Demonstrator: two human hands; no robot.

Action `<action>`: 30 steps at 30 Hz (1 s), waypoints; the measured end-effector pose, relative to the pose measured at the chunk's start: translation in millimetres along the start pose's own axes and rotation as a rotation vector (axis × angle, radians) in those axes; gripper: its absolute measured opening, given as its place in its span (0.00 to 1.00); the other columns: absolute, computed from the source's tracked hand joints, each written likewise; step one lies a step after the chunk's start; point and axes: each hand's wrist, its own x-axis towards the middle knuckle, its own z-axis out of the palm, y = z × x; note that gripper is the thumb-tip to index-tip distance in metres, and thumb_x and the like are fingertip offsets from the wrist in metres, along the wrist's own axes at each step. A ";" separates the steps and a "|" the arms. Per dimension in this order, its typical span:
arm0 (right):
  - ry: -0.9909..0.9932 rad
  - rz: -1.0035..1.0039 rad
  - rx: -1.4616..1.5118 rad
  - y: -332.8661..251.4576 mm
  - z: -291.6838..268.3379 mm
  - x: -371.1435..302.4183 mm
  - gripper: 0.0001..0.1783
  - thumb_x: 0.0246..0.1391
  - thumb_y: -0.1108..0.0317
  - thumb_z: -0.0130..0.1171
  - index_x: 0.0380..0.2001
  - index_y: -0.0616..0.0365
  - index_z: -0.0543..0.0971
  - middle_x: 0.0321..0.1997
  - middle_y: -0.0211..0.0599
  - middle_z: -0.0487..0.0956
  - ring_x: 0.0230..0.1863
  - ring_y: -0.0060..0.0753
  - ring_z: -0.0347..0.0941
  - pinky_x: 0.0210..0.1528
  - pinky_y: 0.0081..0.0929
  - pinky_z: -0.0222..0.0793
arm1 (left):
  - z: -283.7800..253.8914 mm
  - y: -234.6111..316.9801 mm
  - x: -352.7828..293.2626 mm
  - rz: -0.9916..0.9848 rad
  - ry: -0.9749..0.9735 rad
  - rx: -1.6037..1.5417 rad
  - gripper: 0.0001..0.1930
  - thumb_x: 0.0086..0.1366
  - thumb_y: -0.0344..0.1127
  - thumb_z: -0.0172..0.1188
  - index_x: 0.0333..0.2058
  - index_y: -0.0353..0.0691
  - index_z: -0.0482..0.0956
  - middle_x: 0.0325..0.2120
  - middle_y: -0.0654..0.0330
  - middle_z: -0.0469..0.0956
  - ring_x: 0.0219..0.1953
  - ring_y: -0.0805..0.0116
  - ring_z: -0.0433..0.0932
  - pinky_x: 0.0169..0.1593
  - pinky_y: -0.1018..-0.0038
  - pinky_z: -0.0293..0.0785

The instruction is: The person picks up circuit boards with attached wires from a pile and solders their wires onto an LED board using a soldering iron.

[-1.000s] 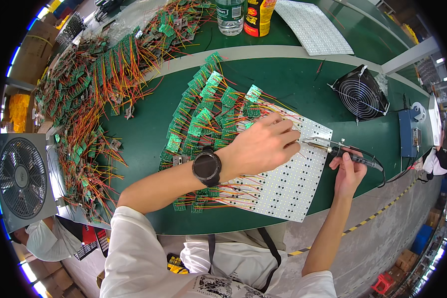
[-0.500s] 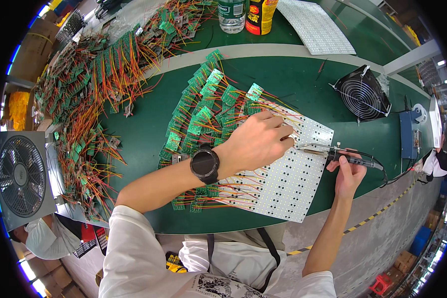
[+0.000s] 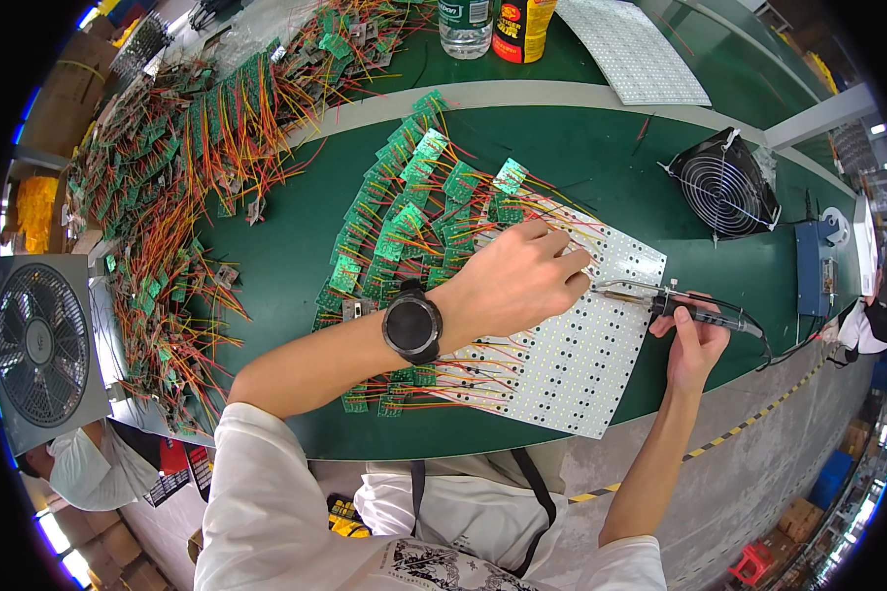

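Observation:
My right hand (image 3: pixel 695 340) is closed round the black handle of a soldering iron (image 3: pixel 702 315), its tip pointing left over the white LED panel (image 3: pixel 586 379). Above the panel, my left hand (image 3: pixel 522 281) is closed with the fingertips pinched near the iron's tip. Thin wires run toward those fingertips, but what they pinch is hidden. Small green circuit boards (image 3: pixel 404 231) with red and yellow wires lie in overlapping rows left of the panel, some partly under my left forearm. More wires lie across the panel's left side.
A large heap of wired circuit boards (image 3: pixel 168 177) covers the left of the green table (image 3: pixel 276 295). A small black fan (image 3: pixel 722 187) and a blue box (image 3: pixel 816 266) stand right. Behind are a bottle (image 3: pixel 465 30), a yellow can (image 3: pixel 519 30) and another white panel (image 3: pixel 636 49).
Both hands keep nearly the same place and grip. The whole view has shifted very slightly, and my left fingers have moved a little at the wires.

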 end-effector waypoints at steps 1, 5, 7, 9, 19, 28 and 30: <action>0.002 -0.003 -0.001 0.0 0.0 0.0 0.15 0.54 0.77 0.61 0.44 0.73 0.74 0.35 0.45 0.80 0.22 0.34 0.77 0.25 0.25 0.74 | 0.4 0.1 0.0 -0.001 0.000 -0.001 0.05 0.48 0.34 0.59 0.23 0.41 0.73 0.28 0.64 0.73 0.33 0.68 0.76 0.38 0.72 0.72; 0.008 -0.008 -0.008 -2.3 4.4 0.4 0.14 0.55 0.77 0.60 0.44 0.74 0.74 0.34 0.45 0.80 0.22 0.34 0.77 0.25 0.25 0.74 | 1.5 -0.1 -0.9 -0.004 -0.007 -0.002 0.05 0.48 0.34 0.58 0.22 0.41 0.73 0.28 0.64 0.72 0.33 0.68 0.75 0.38 0.72 0.72; -0.005 -0.003 -0.014 -2.7 3.8 0.7 0.14 0.55 0.77 0.60 0.44 0.74 0.74 0.33 0.45 0.80 0.22 0.33 0.77 0.25 0.25 0.74 | 0.6 0.2 -0.5 -0.002 -0.009 0.000 0.05 0.48 0.34 0.58 0.22 0.41 0.73 0.28 0.64 0.72 0.33 0.68 0.75 0.38 0.72 0.72; -0.002 0.002 -0.022 -2.7 3.2 0.5 0.14 0.55 0.77 0.60 0.44 0.74 0.74 0.33 0.44 0.80 0.22 0.33 0.77 0.25 0.25 0.74 | -0.4 0.6 -0.1 -0.001 -0.008 0.000 0.05 0.49 0.34 0.58 0.22 0.42 0.73 0.27 0.64 0.72 0.33 0.68 0.75 0.37 0.72 0.72; 0.014 0.004 -0.029 -2.4 5.9 -0.1 0.14 0.55 0.77 0.60 0.44 0.74 0.74 0.33 0.45 0.80 0.22 0.33 0.77 0.24 0.24 0.74 | -0.6 0.9 -1.6 0.003 -0.024 0.015 0.04 0.49 0.34 0.58 0.23 0.42 0.73 0.28 0.64 0.72 0.33 0.68 0.75 0.37 0.72 0.71; 0.024 -0.033 0.025 3.3 -5.2 1.7 0.13 0.57 0.75 0.58 0.43 0.74 0.74 0.32 0.46 0.80 0.20 0.31 0.75 0.22 0.24 0.71 | -0.7 2.2 -1.4 -0.009 -0.035 0.005 0.04 0.51 0.33 0.58 0.23 0.41 0.73 0.28 0.64 0.72 0.34 0.68 0.75 0.38 0.72 0.72; 0.037 -0.034 0.022 3.2 -3.8 2.2 0.14 0.57 0.74 0.58 0.43 0.74 0.74 0.32 0.46 0.79 0.20 0.31 0.75 0.22 0.23 0.71 | 0.5 2.3 -2.3 -0.008 -0.015 0.002 0.04 0.51 0.33 0.58 0.23 0.41 0.74 0.28 0.64 0.72 0.34 0.67 0.75 0.38 0.72 0.73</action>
